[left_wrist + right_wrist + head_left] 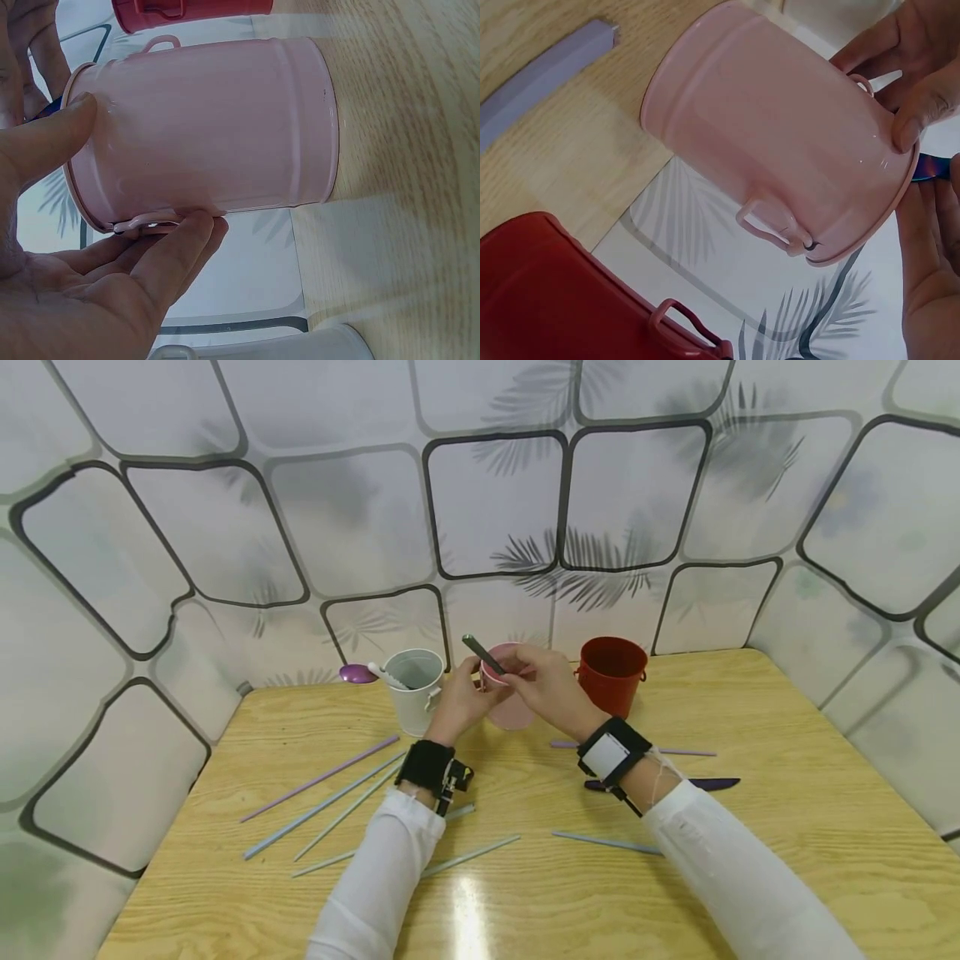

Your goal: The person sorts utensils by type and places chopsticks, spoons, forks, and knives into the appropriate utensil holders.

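My left hand grips the pink bucket, thumb over the rim and fingers by one small side handle. In the head view my right hand is at the bucket's rim, pinching a dark, shiny utensil that slants up to the left. Its lower part is hidden by the fingers and bucket, so its kind cannot be told. The right wrist view shows a blue iridescent piece of it by the rim. Whether the bucket's base touches the table is unclear.
A white bucket with a white-handled utensil stands left, a purple spoon beside it. Right stands a red bucket. Several coloured chopsticks lie across the table; a dark purple knife lies under the right forearm.
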Motion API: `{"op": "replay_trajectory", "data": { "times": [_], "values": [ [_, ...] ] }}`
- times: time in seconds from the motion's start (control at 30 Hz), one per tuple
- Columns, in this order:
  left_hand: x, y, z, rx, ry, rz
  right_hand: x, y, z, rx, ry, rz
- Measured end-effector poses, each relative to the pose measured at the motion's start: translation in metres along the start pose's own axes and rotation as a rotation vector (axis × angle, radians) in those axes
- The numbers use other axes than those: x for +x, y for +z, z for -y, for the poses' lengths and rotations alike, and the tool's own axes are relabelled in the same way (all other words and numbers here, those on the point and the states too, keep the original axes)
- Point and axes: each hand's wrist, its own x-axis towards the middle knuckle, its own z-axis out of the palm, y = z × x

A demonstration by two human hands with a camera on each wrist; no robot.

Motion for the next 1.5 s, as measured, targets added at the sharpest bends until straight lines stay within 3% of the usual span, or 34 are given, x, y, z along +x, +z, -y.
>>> {"op": "replay_trajectory", "data": {
  "times": [0.23, 0.43, 0.67, 1.13, 1.33, 1.5],
  "values": [
    [0.0005, -0.0005, -0.0005, 0.042, 0.063, -0.012, 0.0027, -0.0027, -0.0004, -0.063, -0.101, 0.063],
    [0.0001, -0.0012, -0.0008, 0.052, 0.063, -0.006, 0.0025, -0.0041, -0.0001, -0.147, -0.137, 0.135],
    [0.001, 0.0001, 0.0008, 0.016, 0.104, -0.012, 0.0041, -0.004, -0.0007, -0.224, -0.148, 0.155],
    [-0.0014, 0.0014, 0.0026, 0.026, 0.026, -0.017, 0.0031, -0.0083, -0.0039, -0.352, -0.122, 0.197],
    [-0.0012, 0.001, 0.0023, 0.011, 0.019, -0.017, 0.005, -0.0092, -0.0039, -0.359, -0.091, 0.217],
    [-0.0005, 0.0012, 0.0029, 0.035, 0.063, -0.03, 0.0055, -0.0083, -0.0029, -0.336, -0.078, 0.207]
  ]
}}
